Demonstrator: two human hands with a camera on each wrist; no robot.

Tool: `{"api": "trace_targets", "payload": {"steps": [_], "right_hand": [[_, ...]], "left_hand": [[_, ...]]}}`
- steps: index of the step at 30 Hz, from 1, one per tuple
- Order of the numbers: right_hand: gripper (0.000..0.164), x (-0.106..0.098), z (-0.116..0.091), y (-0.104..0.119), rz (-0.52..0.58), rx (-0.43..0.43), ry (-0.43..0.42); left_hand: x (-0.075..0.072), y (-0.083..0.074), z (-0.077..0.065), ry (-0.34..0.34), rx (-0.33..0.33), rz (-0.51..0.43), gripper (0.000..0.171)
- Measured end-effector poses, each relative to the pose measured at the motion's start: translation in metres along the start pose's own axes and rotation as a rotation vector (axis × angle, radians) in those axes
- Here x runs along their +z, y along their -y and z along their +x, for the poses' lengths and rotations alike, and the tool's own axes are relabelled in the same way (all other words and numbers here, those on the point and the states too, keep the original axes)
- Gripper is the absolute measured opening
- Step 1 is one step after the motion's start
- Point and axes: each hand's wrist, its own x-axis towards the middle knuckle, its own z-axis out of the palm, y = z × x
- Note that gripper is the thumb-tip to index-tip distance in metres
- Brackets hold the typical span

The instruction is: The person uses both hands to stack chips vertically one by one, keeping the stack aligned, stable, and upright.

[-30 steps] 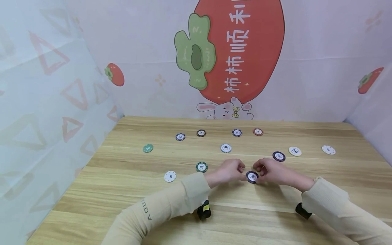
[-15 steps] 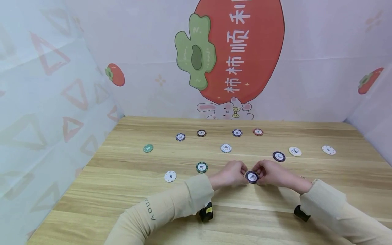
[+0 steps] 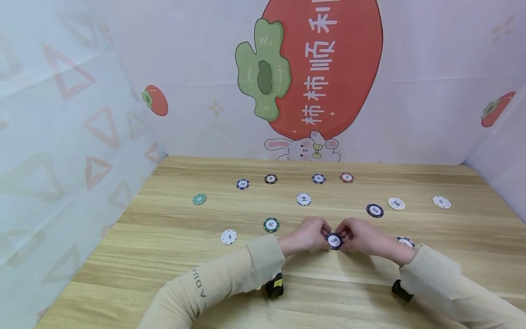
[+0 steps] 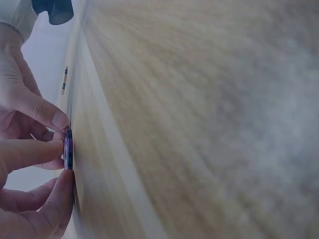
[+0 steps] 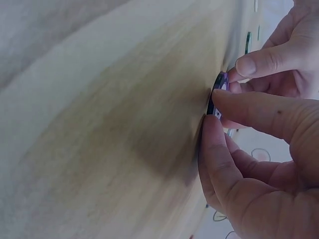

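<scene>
Between my two hands is a dark purple-black poker chip (image 3: 334,241) with a white centre marked 500. My left hand (image 3: 307,235) pinches its left edge, thumb on the face and fingers at the rim in the left wrist view, where the chip (image 4: 68,149) is seen edge-on. From the other side my right hand (image 3: 363,235) pinches the right edge; the right wrist view shows the thumb over the chip (image 5: 219,89). The chip looks slightly tilted, close to the wooden table (image 3: 312,292); whether it touches the wood is unclear.
Several chips lie flat around: a green-rimmed 20 chip (image 3: 271,225) and a white chip (image 3: 228,237) left, a white-blue 10 chip (image 3: 304,199) behind, another dark 500 chip (image 3: 375,210) right. My right wrist partly covers a blue-and-white chip (image 3: 405,241). Printed cloth (image 3: 197,123) walls the back.
Both hands closed in on the 500 chip and took hold of its edges. The chip has shifted slightly left and towards me and tilted. A chip by the right wrist has come into sight.
</scene>
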Motion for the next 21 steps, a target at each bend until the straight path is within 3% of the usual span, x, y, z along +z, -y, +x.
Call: {"api": "trace_targets", "payload": {"steps": [21], "right_hand": [[0.027, 0.020, -0.005, 0.021, 0.025, -0.019, 0.004]], "left_hand": [[-0.006, 0.012, -0.021, 0.057, 0.098, 0.081, 0.028]]}}
